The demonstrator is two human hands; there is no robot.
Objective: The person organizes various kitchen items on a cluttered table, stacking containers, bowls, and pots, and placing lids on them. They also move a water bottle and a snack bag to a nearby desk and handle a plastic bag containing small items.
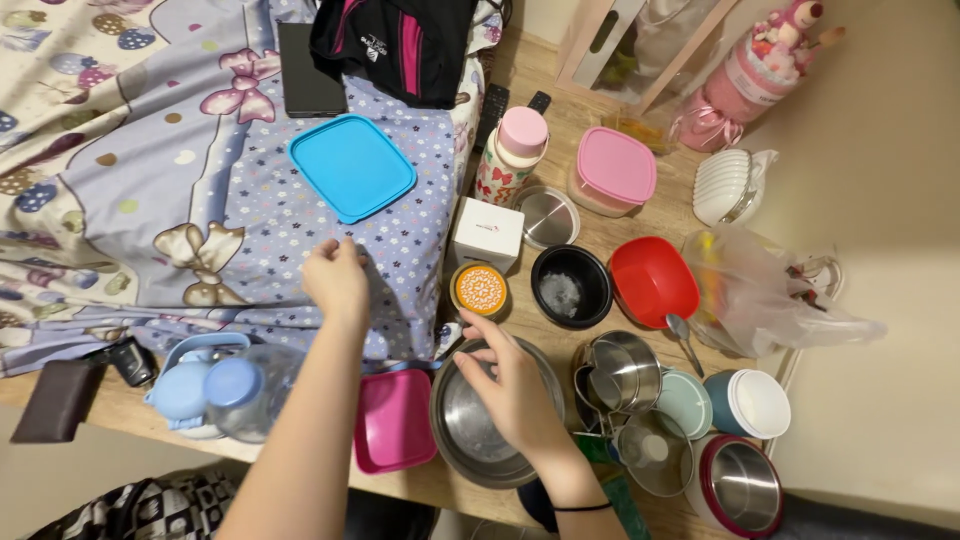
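So the left hand (pixel 337 280) is resting knuckles-up on the floral bedspread (pixel 250 200) that's draped over the left part of the wooden surface (pixel 590 215). The fingers are curled in loosely with nothing between them, so the grip isn't clamped on anything. The blue lid (pixel 352 166) lies flat on the fabric a bit beyond that hand, not touching it.

The right hand (pixel 510 390) is over the big steel bowl (pixel 480 425) at the near edge of the surface. The fingers are spread and bent, with the tips at the bowl's far rim. Honestly can't tell if it's actually pinching the rim or just touching it. The bowl sits upright and looks empty.

Just left of the bowl, touching or nearly so, is a pink square container (pixel 395 420). Further left at the near edge is a clear jug with a pale blue cap (pixel 235 395). Right past the fingertips there's a small round tin with an orange patterned top (pixel 481 289), and next to that a black bowl (pixel 570 286) and a red bowl (pixel 653 280). A white box (pixel 487 233) stands behind the tin. To the right of the steel bowl is a steel mug (pixel 618 372), and a pink-lidded tub (pixel 613 170) sits toward the far edge.
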